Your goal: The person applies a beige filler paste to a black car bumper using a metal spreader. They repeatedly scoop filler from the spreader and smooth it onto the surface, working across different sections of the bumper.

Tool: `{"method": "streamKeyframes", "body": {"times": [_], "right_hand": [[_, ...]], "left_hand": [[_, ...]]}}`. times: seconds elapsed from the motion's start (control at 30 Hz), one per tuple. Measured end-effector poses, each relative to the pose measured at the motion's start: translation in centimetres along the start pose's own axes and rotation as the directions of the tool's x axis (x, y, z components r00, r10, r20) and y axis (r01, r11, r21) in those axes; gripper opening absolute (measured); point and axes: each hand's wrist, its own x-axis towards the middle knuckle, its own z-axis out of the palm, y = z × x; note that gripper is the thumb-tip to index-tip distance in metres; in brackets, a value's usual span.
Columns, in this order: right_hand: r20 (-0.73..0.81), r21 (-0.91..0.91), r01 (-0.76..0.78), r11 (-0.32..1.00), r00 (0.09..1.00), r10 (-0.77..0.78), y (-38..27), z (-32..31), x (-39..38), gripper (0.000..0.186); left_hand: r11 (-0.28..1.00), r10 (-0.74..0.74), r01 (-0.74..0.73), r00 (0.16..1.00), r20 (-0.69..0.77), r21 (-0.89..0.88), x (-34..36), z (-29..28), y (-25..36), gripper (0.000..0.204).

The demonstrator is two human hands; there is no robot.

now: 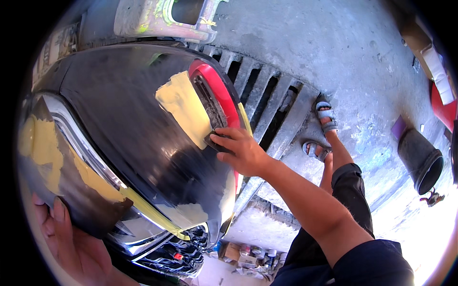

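Observation:
My right hand [245,152] pinches a small dark spreader [210,139] against the lower edge of a yellow filler patch [183,107]. The patch lies on a dark car body panel [119,105], beside a slotted recess with a red border [222,90]. At the lower left, my left hand [71,243] grips a dark putty board [102,212] smeared with thick yellow filler [45,143]. The board covers part of the car behind it, including some of a curved chrome strip [71,119]. Yellow masking tape [152,213] runs along an edge of the panel.
A slatted floor grate [269,95] with open gaps lies beside the car, near my sandalled feet [327,119]. A black bucket [420,162] lies on its side at the right. Another car part [143,21] stands at the top; cans and boxes [253,257] sit at the bottom.

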Motion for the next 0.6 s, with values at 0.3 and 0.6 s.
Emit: {"method": "streamKeyframes", "body": {"times": [0.3, 0.6], "right_hand": [[0.004, 0.223, -0.039, 0.974, 0.999, 0.039, -2.7, -0.9, -2.5, 0.044], [-0.330, 0.669, 0.509, 0.542, 0.856, -0.397, -17.6, -5.4, 0.6, 0.052]], "left_hand": [[0.966, -0.180, 0.208, 0.968, 0.175, -0.156, -0.4, 1.8, 1.7, 0.042], [0.874, -0.230, 0.314, 0.940, 0.253, -0.371, -1.0, 4.5, 0.8, 0.034]]}}
